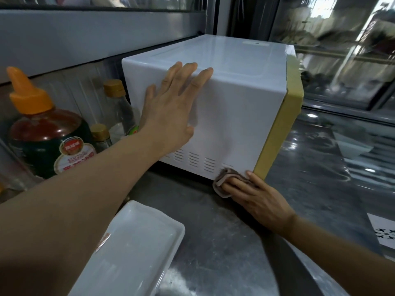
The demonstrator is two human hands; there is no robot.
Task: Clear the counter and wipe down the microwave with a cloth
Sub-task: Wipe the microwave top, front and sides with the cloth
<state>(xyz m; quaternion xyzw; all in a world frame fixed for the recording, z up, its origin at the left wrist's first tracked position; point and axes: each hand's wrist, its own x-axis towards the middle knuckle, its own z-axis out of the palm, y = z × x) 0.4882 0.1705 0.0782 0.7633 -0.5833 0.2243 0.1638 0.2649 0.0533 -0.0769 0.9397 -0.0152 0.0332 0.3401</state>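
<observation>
Microwave (230, 99), white with a yellow front edge, sits on the steel counter (213, 231) against the back wall, its side panel turned toward us. Near the front, a white rectangular tray (136, 248) lies on the counter, partly under the left forearm. Left of the microwave stand a big dark sauce bottle (42, 133) with an orange cap and two smaller gold-capped bottles (117, 107). The left hand (171, 112) lies flat on the side panel, fingers straight and spread, reaching the top edge. The right hand (258, 199) presses a folded brownish cloth (224, 182) against the lower corner by the vent slots; fingers look mostly straight, though the cloth hides the tips.
</observation>
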